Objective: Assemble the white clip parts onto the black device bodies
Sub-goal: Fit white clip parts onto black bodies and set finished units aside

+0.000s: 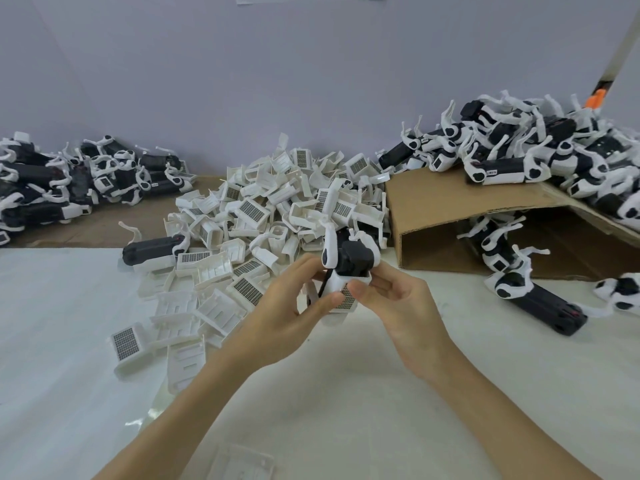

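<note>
White table [52, 341] near a purple wall [311, 81] holds a big pile of white clips [277, 209], and just near it the left hand [287, 323] and right hand [405, 313] both grip one black body [353, 259], squeezing a white clip [341, 285] on, probably to snap it tight.

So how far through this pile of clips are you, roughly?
Done, it seems: black-and-white units heaped at the far left and on the cardboard at the right. In hand: the left hand and right hand hold a black body against a white clip. Left: a big pile of loose clips and a body beside it.
</note>
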Motion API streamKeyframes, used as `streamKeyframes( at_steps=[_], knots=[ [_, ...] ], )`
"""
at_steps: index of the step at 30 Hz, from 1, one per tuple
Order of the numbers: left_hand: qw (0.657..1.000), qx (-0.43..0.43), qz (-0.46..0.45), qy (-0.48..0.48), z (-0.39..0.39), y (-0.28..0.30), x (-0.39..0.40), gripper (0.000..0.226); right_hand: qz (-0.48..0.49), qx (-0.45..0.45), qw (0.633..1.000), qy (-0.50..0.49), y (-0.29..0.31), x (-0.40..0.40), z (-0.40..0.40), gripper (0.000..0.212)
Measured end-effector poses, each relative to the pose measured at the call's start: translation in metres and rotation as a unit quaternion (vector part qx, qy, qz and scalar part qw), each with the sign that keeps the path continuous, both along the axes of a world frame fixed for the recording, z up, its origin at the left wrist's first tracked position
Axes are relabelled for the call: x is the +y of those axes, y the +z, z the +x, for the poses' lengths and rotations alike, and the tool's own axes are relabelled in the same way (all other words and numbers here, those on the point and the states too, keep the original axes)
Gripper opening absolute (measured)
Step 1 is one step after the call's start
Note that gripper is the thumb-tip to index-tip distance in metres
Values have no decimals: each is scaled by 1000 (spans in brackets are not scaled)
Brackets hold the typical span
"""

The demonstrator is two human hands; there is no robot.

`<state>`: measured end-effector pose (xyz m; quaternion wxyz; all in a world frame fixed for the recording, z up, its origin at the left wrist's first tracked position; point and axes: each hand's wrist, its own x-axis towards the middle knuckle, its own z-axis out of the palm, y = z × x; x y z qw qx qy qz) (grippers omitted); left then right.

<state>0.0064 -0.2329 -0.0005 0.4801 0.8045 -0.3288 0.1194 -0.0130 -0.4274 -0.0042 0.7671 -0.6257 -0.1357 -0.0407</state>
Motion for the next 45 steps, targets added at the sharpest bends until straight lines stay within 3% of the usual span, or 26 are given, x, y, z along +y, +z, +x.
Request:
streamKeyframes(
  at_steps=[6, 13, 17, 19, 22, 29, 30, 32, 35, 37, 39, 41, 43, 44, 45],
  knots=[
    [1000, -24, -8, -6, 1, -6, -3, 35, -15, -13, 1000, -2, 5, -6, 2, 43],
    [996, 88, -28, -6, 0, -8, -6, 33, -104, -70, 991, -47, 2, -2, 7, 39],
    [998, 54, 11, 34, -2, -1, -6, 30, -48, 2, 999, -23, -2, 1, 5, 50],
    [997, 2, 58, 52, 0, 1, -2, 24, -38, 18, 999, -8, -4, 3, 4, 46],
    [997, -3, 55, 47, 0, 5, 4, 12, 2, 35, 999, 12, -4, 4, 2, 42],
    [997, -9, 53, 48, -1, 10, 2, 22, 8, 55, 998, -8, 0, 4, -1, 42],
    [997, 6, 48, 63, -1, 8, 0, 28, 25, 73, 997, -11, -1, 4, 1, 42],
    [992, 22, 67, 109, -4, 4, -7, 65, 95, 132, 986, -20, -1, 4, 4, 42],
    [973, -72, 199, 95, -9, -4, -12, 101, 205, 221, 953, -28, -2, 2, 7, 47],
    [960, -133, 236, 76, -5, -10, -11, 90, 248, 250, 936, -11, -1, -1, 9, 47],
    [975, -131, 158, 86, 0, -11, -8, 66, 252, 260, 932, 20, 0, -8, 11, 47],
    [993, -37, 27, 112, 4, -7, -2, 47, 179, 247, 952, 24, 7, -12, 9, 43],
    [985, 108, -83, 104, 8, 2, 8, 29, -48, 140, 986, -77, 8, -14, 2, 34],
    [974, 170, -118, 88, 9, 5, 13, 24, -188, 40, 967, -166, 6, -16, -1, 30],
    [965, 213, -138, 68, 9, 7, 15, 23, -287, -79, 924, -242, 4, -16, -4, 23]
  ],
)
